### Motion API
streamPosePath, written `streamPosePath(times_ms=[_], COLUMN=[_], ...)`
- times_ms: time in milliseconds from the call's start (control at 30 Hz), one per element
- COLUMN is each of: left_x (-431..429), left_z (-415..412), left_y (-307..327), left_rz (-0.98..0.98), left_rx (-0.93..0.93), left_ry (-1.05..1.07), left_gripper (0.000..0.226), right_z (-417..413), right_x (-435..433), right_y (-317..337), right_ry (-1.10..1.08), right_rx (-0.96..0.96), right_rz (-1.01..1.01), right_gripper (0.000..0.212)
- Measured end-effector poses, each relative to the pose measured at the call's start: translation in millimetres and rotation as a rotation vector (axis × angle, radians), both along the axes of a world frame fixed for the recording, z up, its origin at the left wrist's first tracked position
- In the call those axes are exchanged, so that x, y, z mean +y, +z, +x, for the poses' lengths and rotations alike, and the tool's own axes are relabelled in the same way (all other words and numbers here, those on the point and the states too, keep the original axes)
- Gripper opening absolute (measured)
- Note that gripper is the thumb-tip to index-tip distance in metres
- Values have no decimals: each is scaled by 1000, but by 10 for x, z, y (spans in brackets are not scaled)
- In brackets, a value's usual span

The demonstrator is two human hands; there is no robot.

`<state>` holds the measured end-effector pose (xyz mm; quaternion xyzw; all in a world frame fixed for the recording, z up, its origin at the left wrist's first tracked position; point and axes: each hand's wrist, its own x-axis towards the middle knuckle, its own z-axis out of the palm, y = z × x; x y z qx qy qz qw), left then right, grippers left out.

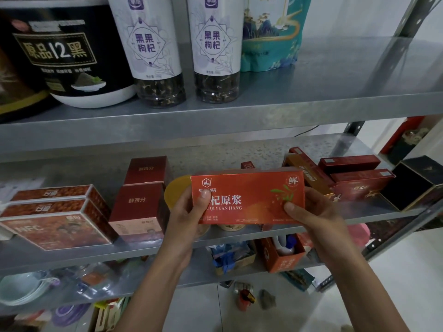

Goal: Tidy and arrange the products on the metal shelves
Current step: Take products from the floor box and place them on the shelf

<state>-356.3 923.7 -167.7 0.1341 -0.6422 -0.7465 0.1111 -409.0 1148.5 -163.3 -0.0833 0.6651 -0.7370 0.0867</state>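
Before the middle metal shelf (72,257), an orange-red carton (248,197) is held up by both hands, its printed face toward the camera. It reads "杞原浆", "QI YUAN JIANG" and "鲜" in the top corner. The left hand (189,212) pinches its left end, thumb on the front and covering the first characters, fingers hidden behind. The right hand (314,212) grips the right end the same way.

Left of the carton stand two dark red boxes (139,207) marked "鲜百分", and beyond them flat boxes (55,226) with "HFC", their other print blurred. A yellow round lid (178,191) shows partly behind the carton's left edge. Right of it lies a loose stack of red boxes (354,178), writing illegible, then a black box (412,185).

Above the carton, on the upper shelf (311,92), stand two bottles (149,44) labelled "黑果枸杞", a black tub (64,56) reading "原品12黑" and a teal pouch (268,32), all cut off at the top. Below the carton, an open orange box (285,257) sits among blurred clutter.
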Motion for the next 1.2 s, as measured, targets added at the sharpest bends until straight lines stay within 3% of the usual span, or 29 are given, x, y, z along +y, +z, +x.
streamPosePath(times_ms=[100,233,400,467,533,633,700,867,1000,1100,1200], left_x=[-13,34,214,277,315,318,322,283,266,242,177], left_z=[-4,13,34,26,11,-23,-32,-56,-44,-37,-8], left_y=[51,100,181,241,303,284,249,149,123,127,152], left_rz=[-83,8,545,733,836,850,757,465,323,298,318], left_rx=[44,-21,-217,-191,-202,-231,-230,-107,-7,1,10], left_ry=[6,-56,-359,-400,-292,-158,-86,11,-32,-105,-142], left_gripper=[38,60,85,76,62,60,61,86,86,86,91], right_z=[74,153,224,243,237,194,199,292,271,269,285], right_x=[-65,-208,-402,-459,-485,-500,-506,-519,-538,-556,-494], right_y=[-9,-44,-141,-202,-235,-193,-162,-104,-109,-125,-150], right_ry=[-86,-204,-241,-240,-219,-125,-46,98,190,180,118], right_rx=[157,416,699,783,824,817,772,242,-56,-77,52], right_rz=[46,244,317,333,344,363,363,132,43,-22,25], right_gripper=[51,55,56,57,61,66,69,103,121,114,106])
